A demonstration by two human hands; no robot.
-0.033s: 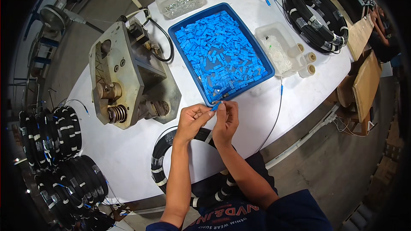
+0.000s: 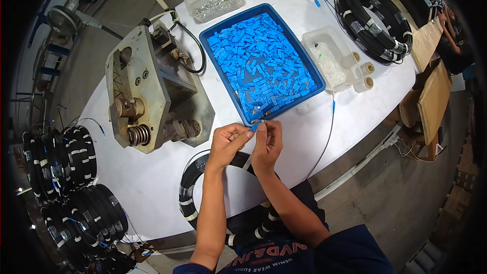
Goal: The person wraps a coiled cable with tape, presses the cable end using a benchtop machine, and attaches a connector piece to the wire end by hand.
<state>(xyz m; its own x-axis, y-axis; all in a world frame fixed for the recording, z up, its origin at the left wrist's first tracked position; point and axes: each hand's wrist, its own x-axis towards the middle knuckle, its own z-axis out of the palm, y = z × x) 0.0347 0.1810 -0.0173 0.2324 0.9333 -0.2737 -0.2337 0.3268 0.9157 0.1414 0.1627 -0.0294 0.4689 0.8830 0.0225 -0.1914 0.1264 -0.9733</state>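
Note:
At the near edge of the blue tray (image 2: pixel 206 46), my left hand (image 2: pixel 227 144) and my right hand (image 2: pixel 267 146) meet with their fingertips closed. Pinched between them is a small blue plastic connector (image 2: pixel 255 127). Fingers cover much of it, so its exact form is hard to make out. Loose blue connector pieces (image 2: pixel 253 40) fill the tray just beyond. Under my forearms a coil of black cable (image 2: pixel 187 187), banded with white tape, lies partly on the table and partly over my lap.
Left of the tray stands a heavy metal press (image 2: pixel 152 91). Clear plastic bins of small parts (image 2: pixel 213 2) sit behind and right. Tape rolls (image 2: pixel 364 84), a black cable coil (image 2: pixel 375 20) and a blue-ended cable (image 2: pixel 333 116) are rightward. More coils (image 2: pixel 61 162) hang at left.

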